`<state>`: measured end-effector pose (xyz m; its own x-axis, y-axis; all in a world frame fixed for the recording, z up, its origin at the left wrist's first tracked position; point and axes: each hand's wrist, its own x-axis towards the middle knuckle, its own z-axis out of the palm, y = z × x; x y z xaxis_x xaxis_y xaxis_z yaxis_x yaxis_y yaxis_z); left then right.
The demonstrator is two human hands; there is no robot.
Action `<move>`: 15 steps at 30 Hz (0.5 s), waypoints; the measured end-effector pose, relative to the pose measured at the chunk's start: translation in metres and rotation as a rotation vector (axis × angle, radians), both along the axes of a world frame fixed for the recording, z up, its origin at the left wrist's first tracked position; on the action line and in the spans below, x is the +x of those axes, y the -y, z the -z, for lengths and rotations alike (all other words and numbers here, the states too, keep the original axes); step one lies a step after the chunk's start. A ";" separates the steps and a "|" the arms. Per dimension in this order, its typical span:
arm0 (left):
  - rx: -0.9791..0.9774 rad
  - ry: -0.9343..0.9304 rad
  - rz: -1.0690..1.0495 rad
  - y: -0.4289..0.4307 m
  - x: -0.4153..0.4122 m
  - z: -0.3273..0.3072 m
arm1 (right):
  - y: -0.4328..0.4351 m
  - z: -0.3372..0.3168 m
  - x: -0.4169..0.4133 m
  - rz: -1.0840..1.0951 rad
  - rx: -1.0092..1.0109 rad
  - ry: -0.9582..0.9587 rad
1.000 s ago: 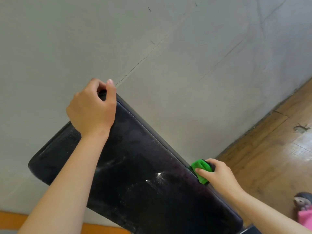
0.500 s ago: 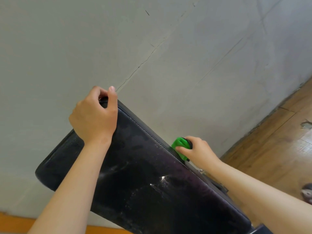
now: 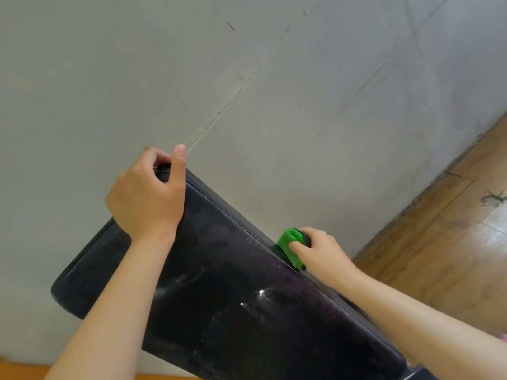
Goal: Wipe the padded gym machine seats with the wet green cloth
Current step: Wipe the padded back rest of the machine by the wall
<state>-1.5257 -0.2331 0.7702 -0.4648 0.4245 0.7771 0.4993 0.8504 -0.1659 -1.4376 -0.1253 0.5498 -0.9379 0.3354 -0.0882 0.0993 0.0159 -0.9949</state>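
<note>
Glossy wet blk vinyl pad (image 3: pixel 233 270), fuzzy green cloth (image 3: pixel 290 242), wood floor (image 3: pixel 439 256).

Bunched green cloth (image 3: pixel 290 242) against streaked black padded seat (image 3: pixel 247 297) edge

Gym corner: black padded seat (image 3: pixel 247 297), cracked wall (image 3: pixel 247 91), wood floor (image 3: pixel 452 242).

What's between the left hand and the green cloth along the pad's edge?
Nothing: from left hand to green cloth, just bare stitched pad edge, head view.
</note>
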 end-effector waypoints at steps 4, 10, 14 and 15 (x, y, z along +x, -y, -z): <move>-0.004 -0.001 0.004 -0.001 0.000 0.000 | -0.004 -0.032 -0.004 0.001 -0.015 -0.137; -0.076 -0.006 -0.008 0.000 0.001 -0.001 | -0.001 0.027 0.022 -0.043 -0.024 0.028; -0.105 -0.013 -0.001 0.000 0.000 -0.001 | 0.003 0.065 0.044 -0.021 -0.032 0.163; -0.111 -0.013 0.003 0.000 0.000 -0.001 | 0.003 0.069 0.045 -0.014 -0.029 0.180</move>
